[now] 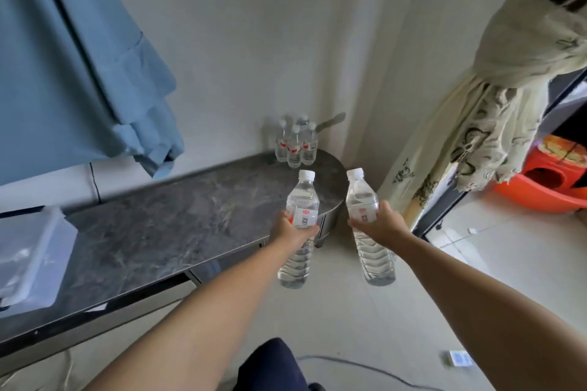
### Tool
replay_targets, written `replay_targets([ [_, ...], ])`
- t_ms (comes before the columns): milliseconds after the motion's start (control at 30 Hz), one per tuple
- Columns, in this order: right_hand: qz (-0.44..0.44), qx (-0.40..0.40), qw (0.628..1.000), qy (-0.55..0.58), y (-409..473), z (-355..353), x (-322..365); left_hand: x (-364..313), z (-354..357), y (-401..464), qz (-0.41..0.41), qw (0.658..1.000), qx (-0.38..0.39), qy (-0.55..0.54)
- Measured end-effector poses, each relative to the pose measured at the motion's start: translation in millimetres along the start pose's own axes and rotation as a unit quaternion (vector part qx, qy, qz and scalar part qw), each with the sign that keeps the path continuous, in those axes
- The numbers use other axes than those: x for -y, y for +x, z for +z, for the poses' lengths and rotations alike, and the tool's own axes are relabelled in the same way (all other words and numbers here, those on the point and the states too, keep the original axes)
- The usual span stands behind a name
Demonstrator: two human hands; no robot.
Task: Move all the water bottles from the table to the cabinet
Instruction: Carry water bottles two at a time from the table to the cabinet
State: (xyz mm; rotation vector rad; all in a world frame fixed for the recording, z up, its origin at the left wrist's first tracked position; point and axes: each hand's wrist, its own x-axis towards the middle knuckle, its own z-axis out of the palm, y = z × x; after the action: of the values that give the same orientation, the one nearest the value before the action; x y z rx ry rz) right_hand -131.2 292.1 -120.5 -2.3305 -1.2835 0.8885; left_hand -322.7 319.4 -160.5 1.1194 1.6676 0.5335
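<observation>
My left hand [290,228] grips a clear water bottle [301,200] with a white cap around its label, holding it upright over the right end of a low dark marble-topped cabinet [165,225]. My right hand [379,222] grips a second water bottle [362,197] the same way, a little to the right, off the cabinet's rounded end and above the floor. Several more bottles with red-and-white labels [295,143] stand in a tight cluster at the cabinet's far right corner, against the wall.
A clear plastic lidded box [31,260] sits on the cabinet's left end. Blue fabric [79,67] hangs on the left wall, a patterned curtain [486,124] on the right. An orange plastic stool [552,181] stands beyond a doorway. A small card [460,359] and a cable lie on the floor.
</observation>
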Motion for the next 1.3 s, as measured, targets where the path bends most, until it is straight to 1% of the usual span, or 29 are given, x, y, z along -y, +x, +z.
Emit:
replay_targets([
  [67,-0.003,0.006,1.0,0.001,17,-1,5,-9,6,17,0.002,1.0,0.011,-0.013],
  [100,-0.004,0.01,1.0,0.007,60,-3,6,-23,25,58,0.0,1.0,0.004,-0.026],
  [167,-0.005,0.024,1.0,-0.002,73,-1,10,-26,27,77,-0.006,1.0,0.007,-0.017],
  [267,-0.002,0.045,0.999,-0.007,138,6,17,-43,42,133,-0.014,1.0,0.006,-0.027],
  [400,0.015,0.074,0.997,-0.013,223,13,37,-67,50,207,-0.017,1.0,0.013,-0.003],
  [433,0.013,0.072,0.997,-0.01,226,13,38,-70,50,208,-0.019,1.0,0.023,0.004],
  [467,0.014,0.073,0.997,-0.011,256,14,48,-79,55,240,-0.024,0.999,0.021,0.001],
  [533,0.017,0.068,0.998,-0.003,281,15,56,-87,59,266,-0.038,0.999,0.022,0.003],
  [567,0.02,0.072,0.997,0.011,310,20,60,-93,64,291,-0.046,0.999,0.02,-0.002],
  [600,0.023,0.07,0.997,0.016,315,20,63,-97,64,295,-0.046,0.999,0.014,0.002],
  [633,0.022,0.075,0.996,0.03,340,26,63,-98,71,318,-0.047,0.999,0.011,-0.007],
  [667,0.013,0.073,0.997,0.035,344,27,64,-103,72,323,-0.036,0.999,0.008,-0.006],
  [700,0.012,0.071,0.996,0.042,355,32,62,-104,75,333,-0.036,0.999,0.008,-0.024],
  [767,0.001,0.064,0.997,0.035,388,44,64,-103,87,369,-0.034,0.999,-0.006,-0.029],
  [800,-0.006,0.06,0.997,0.045,389,43,69,-106,85,371,-0.027,0.999,-0.016,-0.028],
  [833,-0.012,0.067,0.996,0.054,432,68,55,-96,110,411,-0.031,0.998,-0.046,-0.031],
  [933,-0.015,0.054,0.992,0.111,454,83,62,-99,114,432,-0.018,0.994,-0.102,-0.018],
  [967,-0.017,0.057,0.991,0.121,470,94,57,-94,129,448,-0.022,0.993,-0.112,-0.008],
  [1033,-0.03,0.069,0.987,0.141,497,113,46,-82,149,477,0.002,0.991,-0.13,-0.004],
  [1133,-0.05,0.067,0.983,0.161,518,133,38,-76,161,490,0.024,0.995,-0.101,-0.011],
  [1167,-0.059,0.062,0.982,0.169,526,141,33,-74,169,493,0.038,0.992,-0.116,0.002],
  [1233,-0.075,0.069,0.979,0.175,536,151,28,-66,181,502,0.078,0.978,-0.191,0.016],
  [1267,-0.073,0.073,0.979,0.178,540,156,24,-58,188,506,0.085,0.973,-0.21,0.033],
  [1300,-0.065,0.075,0.977,0.187,545,161,21,-53,194,510,0.072,0.969,-0.233,0.042],
])
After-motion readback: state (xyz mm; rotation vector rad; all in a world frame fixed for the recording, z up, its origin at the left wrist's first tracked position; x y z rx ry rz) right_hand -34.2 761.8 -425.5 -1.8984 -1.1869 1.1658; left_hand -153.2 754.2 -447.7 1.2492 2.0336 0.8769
